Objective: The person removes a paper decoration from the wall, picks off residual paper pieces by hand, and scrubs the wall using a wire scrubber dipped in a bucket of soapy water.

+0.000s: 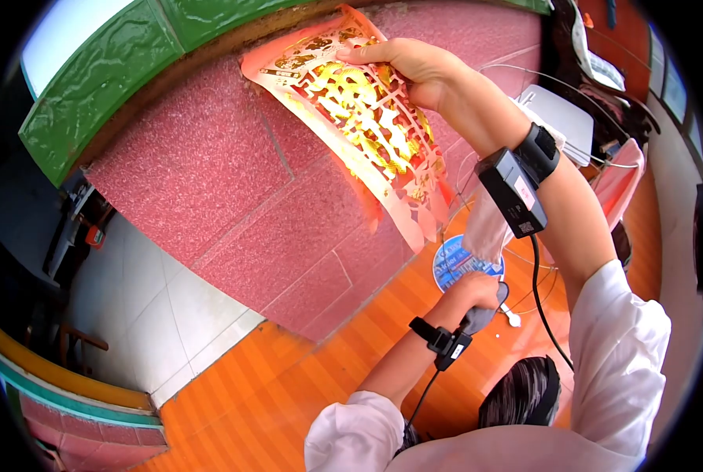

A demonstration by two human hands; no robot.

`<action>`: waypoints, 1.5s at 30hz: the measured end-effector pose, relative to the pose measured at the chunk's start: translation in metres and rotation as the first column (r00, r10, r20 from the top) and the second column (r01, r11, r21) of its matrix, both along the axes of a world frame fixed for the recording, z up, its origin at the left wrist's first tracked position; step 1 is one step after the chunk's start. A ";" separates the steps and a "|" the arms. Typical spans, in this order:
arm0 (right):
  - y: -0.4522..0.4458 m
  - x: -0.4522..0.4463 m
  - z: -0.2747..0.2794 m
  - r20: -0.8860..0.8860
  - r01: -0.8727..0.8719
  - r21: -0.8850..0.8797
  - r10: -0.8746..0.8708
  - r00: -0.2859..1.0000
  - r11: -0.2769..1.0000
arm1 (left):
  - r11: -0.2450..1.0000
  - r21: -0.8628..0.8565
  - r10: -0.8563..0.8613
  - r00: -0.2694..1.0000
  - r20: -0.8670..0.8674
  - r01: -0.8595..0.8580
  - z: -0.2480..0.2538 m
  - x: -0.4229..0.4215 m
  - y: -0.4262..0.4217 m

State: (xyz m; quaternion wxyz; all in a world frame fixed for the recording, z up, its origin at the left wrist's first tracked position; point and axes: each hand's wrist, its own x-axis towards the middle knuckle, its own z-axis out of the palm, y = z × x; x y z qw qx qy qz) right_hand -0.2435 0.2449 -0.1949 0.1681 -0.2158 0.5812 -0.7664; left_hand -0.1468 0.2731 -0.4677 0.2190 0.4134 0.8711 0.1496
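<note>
My right hand (418, 71) is raised to the pink wall and grips the edge of a red and gold paper-cut decoration (371, 118), thumb on its front face. The other fingers are partly hidden. The sheet hangs at a slant below the green ledge, its lower end curling away from the wall. Low down, my left hand (477, 291) is closed by a dark grey object (479, 318) whose kind I cannot make out. Just beyond that hand lies a round blue printed disc or lid (450, 263).
A green glazed ledge (104, 86) runs above the pink wall (233, 181). Orange wood-look floor (233, 401) meets white tiles (171, 315). At the right are a white seat-like panel (560, 118), a pink chair-like piece (619, 185) and thin wires. Cables trail from both wrist devices.
</note>
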 end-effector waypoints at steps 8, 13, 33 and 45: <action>0.002 0.005 -0.001 -0.034 -0.007 -0.022 0.007 0.999 1.000 | 1.000 0.001 0.012 1.000 0.004 -0.012 -0.001 -0.003 -0.001; 0.000 0.012 -0.005 -0.029 0.001 -0.075 -0.004 1.000 0.997 | 0.999 0.000 0.037 0.999 0.019 -0.037 -0.006 -0.002 0.001; 0.054 0.003 -0.126 -0.209 0.324 0.274 -0.273 0.939 0.905 | 0.999 -0.031 -0.039 0.999 -0.023 0.038 -0.068 0.015 0.038; 0.115 0.019 -0.250 -0.500 0.473 0.641 -0.139 0.855 0.605 | 0.915 -0.109 -0.366 0.912 0.185 0.389 -0.008 0.069 -0.013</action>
